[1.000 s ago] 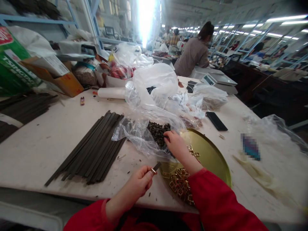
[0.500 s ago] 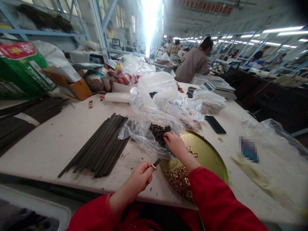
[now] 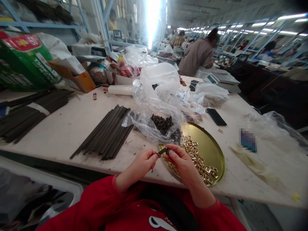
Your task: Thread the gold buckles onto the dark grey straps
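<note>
My left hand (image 3: 147, 161) pinches a dark strap (image 3: 162, 151) with a small gold buckle on it, over the table's front edge. Close beside it, my right hand (image 3: 179, 158) has its fingers closed on a small dark loop (image 3: 167, 150) at the strap's free end. Whether the loop is around the strap or only against it, I cannot tell. Beyond the hands, a clear plastic bag (image 3: 141, 123) lies open with many small dark loops (image 3: 162, 124) in it. Gold buckles (image 3: 196, 157) are scattered over a round gold tray (image 3: 218, 144), partly behind my right forearm.
Dark strips (image 3: 103, 134) lie in a row to the left, with a banded bundle (image 3: 31, 112) farther left. A black phone (image 3: 216, 116) rests at the right. A white roll (image 3: 120, 90), a scale (image 3: 211, 79) and a green carton (image 3: 26, 64) stand farther back. A co-worker (image 3: 197, 59) leans over beyond.
My right hand has come back from the bag of loops to the strap end, bringing a small dark loop. My left hand still holds the strap. The view has shifted slightly.
</note>
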{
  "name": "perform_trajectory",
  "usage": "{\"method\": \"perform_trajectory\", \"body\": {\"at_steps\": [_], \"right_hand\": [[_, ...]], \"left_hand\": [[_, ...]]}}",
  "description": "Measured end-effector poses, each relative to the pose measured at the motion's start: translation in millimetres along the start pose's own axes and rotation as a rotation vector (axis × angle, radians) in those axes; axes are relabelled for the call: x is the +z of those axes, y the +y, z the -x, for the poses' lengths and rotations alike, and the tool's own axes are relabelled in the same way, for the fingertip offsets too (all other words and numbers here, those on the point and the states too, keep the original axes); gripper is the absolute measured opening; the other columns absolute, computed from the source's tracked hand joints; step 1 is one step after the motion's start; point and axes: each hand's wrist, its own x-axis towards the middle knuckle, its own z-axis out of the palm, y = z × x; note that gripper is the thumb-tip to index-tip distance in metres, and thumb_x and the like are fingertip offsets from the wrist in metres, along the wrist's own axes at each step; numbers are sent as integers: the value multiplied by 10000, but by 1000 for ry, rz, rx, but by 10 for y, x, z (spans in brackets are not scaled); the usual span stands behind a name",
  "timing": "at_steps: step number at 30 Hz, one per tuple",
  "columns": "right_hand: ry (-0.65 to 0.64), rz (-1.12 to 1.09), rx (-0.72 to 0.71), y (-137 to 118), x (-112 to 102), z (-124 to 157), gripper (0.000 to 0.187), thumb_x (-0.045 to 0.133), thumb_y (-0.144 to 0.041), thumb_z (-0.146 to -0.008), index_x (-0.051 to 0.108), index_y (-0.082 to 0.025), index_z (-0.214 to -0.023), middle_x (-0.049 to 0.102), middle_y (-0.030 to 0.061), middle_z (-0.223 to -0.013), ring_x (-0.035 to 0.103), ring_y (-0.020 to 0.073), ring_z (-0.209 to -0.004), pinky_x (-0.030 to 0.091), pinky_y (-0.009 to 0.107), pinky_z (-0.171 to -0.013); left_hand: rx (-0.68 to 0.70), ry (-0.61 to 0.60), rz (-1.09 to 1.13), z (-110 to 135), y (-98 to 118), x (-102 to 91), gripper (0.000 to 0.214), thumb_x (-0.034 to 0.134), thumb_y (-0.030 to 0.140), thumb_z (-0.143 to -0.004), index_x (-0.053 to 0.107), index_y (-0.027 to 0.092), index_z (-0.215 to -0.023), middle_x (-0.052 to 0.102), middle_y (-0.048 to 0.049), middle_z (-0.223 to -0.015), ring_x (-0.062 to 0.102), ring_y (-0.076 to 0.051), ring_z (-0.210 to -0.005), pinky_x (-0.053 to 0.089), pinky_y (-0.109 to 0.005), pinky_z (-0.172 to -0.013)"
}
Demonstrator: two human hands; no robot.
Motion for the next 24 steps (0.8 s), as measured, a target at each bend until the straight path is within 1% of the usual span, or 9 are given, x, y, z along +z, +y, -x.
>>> {"method": "perform_trajectory", "body": {"at_steps": [3,7,9,11,14,16,19,24], "right_hand": [[18,113,-12,20,-2,18,314,698,-373,-675,652,-233,-952,655,-3,-817,592,110,-683,478,260,-696],[65,248,-90,42,-11,20,338,706,-390,-649,646,-207,-927,646,-4,-722,579,122,-632,470,271,-652],[67,258,-90,70,-29,11,316,709,-394,-642,645,-198,-881,640,-3,-697,578,127,-616,471,277,-636],[58,233,-46,108,-56,-3,321,715,-407,-632,648,-189,-858,641,3,-686,581,130,-603,472,283,-627],[67,181,21,163,-92,-18,363,726,-420,-616,653,-184,-882,652,13,-708,594,134,-606,472,288,-634],[81,186,36,186,-102,-16,371,725,-420,-619,655,-186,-898,655,11,-706,597,132,-608,465,280,-631],[90,245,20,190,-93,8,350,714,-418,-632,660,-190,-892,648,2,-664,590,128,-602,449,268,-624],[75,280,-22,170,-67,57,320,694,-420,-649,653,-202,-878,629,-11,-622,578,132,-605,446,275,-630]], "left_hand": [[-17,-17,-49,37,25,-26,201,418,341,-808,485,160,-750,348,93,-467,286,-57,-408,252,-187,-433],[-17,-23,-179,56,28,-78,213,408,335,-811,514,159,-756,376,79,-491,316,-69,-439,264,-191,-454],[-21,-41,-240,60,18,-98,216,407,329,-811,528,159,-757,394,72,-500,336,-76,-454,270,-194,-464],[-23,-52,-286,62,7,-110,223,406,330,-810,542,160,-761,411,67,-509,359,-83,-468,279,-198,-474],[-25,-40,-340,62,-5,-117,244,401,346,-814,560,164,-786,436,60,-526,385,-94,-490,282,-205,-480],[-14,-36,-382,62,-5,-123,253,393,346,-819,569,166,-790,462,52,-547,405,-101,-511,281,-209,-488],[27,-46,-457,62,8,-139,252,393,327,-818,579,164,-769,504,36,-598,436,-109,-560,282,-215,-515],[28,-37,-515,73,35,-146,243,389,306,-815,566,165,-729,485,40,-578,422,-107,-545,263,-221,-514]]}}
